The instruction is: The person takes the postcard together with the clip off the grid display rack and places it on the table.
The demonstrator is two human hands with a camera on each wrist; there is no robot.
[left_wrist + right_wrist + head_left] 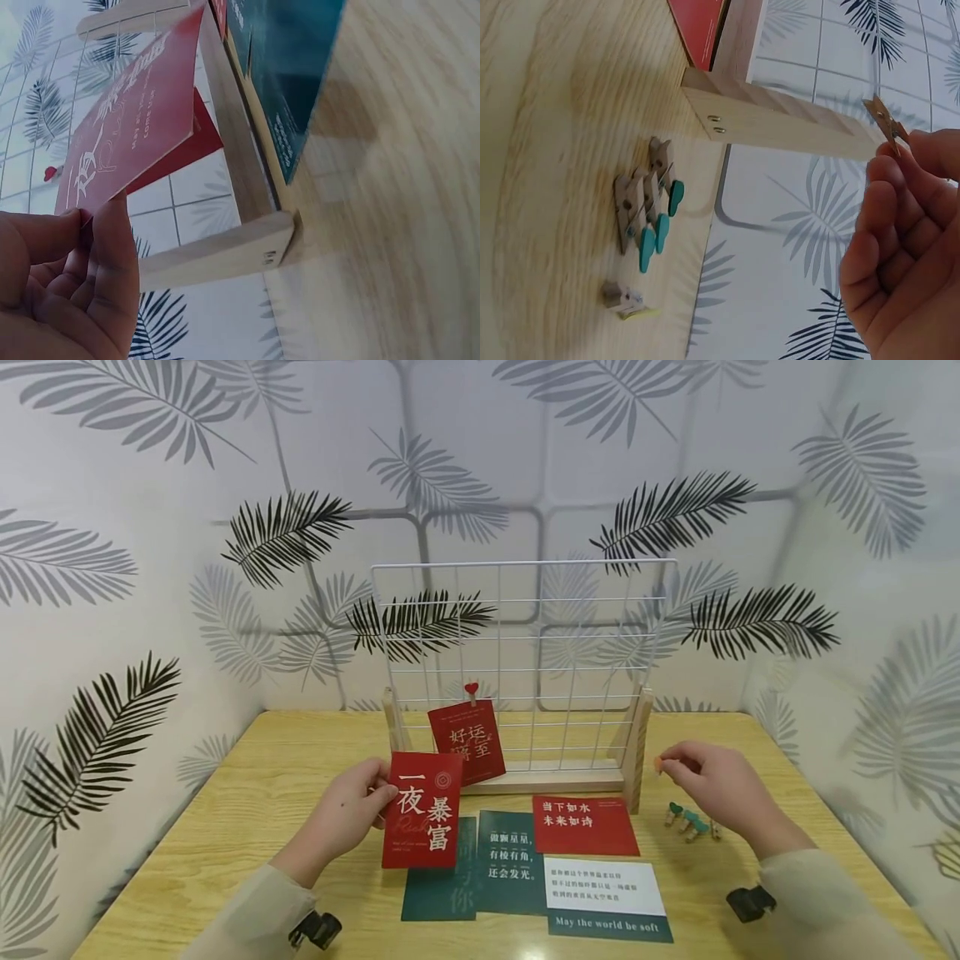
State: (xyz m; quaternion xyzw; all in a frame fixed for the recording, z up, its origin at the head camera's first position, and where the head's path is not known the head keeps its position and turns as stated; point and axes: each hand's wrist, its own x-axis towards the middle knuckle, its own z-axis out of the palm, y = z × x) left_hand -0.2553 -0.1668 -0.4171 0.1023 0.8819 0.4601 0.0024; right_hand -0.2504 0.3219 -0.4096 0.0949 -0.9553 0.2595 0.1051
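Observation:
My left hand [348,806] pinches a red card [422,810] with white lettering by its left edge, between thumb and fingers. The card is raised in front of a white wire grid [573,668] on a wooden stand. Behind it, another red card [480,735] hangs tilted from the grid by a clothespin with a red heart [471,688]. To the right of the stand, my right hand [716,781] holds a small wooden clothespin [885,120] between thumb and forefinger. Its orange decoration [658,764] shows in the head view.
In front of the stand lie two green cards [512,885], a red card [585,839] and a white-and-green card [606,889]. Several clothespins [641,199] with green and teal hearts, and one with yellow [626,298], lie on the wooden table [285,777] at right.

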